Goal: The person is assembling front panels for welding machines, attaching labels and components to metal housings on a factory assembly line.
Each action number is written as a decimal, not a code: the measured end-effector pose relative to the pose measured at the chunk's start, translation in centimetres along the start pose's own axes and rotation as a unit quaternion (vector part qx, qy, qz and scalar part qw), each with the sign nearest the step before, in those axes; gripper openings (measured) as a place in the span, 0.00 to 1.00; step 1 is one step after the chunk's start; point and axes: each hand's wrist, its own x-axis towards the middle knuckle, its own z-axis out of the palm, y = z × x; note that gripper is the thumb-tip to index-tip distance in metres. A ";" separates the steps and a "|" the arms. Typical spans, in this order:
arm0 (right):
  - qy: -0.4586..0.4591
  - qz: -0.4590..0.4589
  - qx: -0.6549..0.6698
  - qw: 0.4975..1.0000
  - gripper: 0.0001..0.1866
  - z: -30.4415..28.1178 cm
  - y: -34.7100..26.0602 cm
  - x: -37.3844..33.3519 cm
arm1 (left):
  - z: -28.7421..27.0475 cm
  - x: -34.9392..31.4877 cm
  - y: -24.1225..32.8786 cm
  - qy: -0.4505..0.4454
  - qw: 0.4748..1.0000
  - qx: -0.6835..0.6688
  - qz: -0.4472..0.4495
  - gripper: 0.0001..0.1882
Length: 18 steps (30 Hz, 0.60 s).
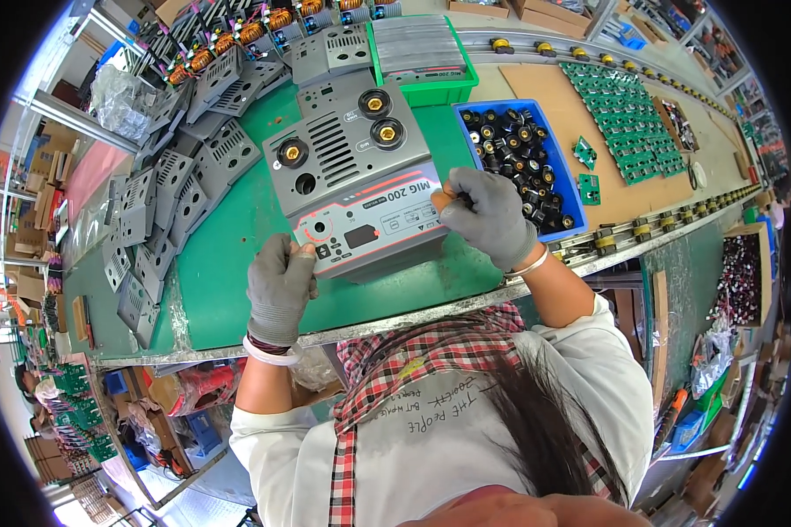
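A grey metal welder panel [338, 145] stands on the green work surface in front of me, its printed control label [373, 220] on the lower part. Three black round sockets with brass centres sit in its upper face, beside vent slots and one round hole. My left hand [281, 290], in a grey glove with bare fingertips, is closed on the panel's lower left corner. At the right edge my gloved right hand [490, 215] is closed, thumb and fingers pinched against the panel's side. Its palm side is hidden.
A blue bin [576, 206] of black sockets stands at the right, behind it green circuit boards [624, 114]. A green tray [466, 83] holds stacked label sheets. Bare grey panels [185, 176] pile up at the left. Coil assemblies [250, 33] line the back.
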 end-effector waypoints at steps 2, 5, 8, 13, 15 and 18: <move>0.001 0.002 0.001 1.000 0.10 0.0 0.0 0.1 | 0.0 0.1 -0.1 -0.002 1.000 -0.002 0.000 0.12; 0.034 -0.056 -0.020 0.998 0.13 -0.1 -0.1 0.2 | -0.1 0.1 0.1 -0.009 1.000 0.008 -0.005 0.12; 0.065 -0.155 -0.167 0.972 0.15 -0.8 -0.2 0.4 | -0.4 0.0 0.3 0.022 0.976 0.193 0.094 0.14; -0.013 0.002 -0.115 0.993 0.14 -2.0 -0.5 1.0 | -1.0 0.0 1.3 0.075 0.881 0.448 0.135 0.15; -0.034 0.054 -0.001 0.998 0.18 -1.9 -0.6 0.7 | -0.2 0.9 -0.5 0.106 0.922 0.304 0.216 0.17; -0.020 -0.011 -0.087 0.996 0.21 -0.8 -0.8 -0.3 | 0.8 0.5 -0.9 0.093 0.928 0.300 0.199 0.20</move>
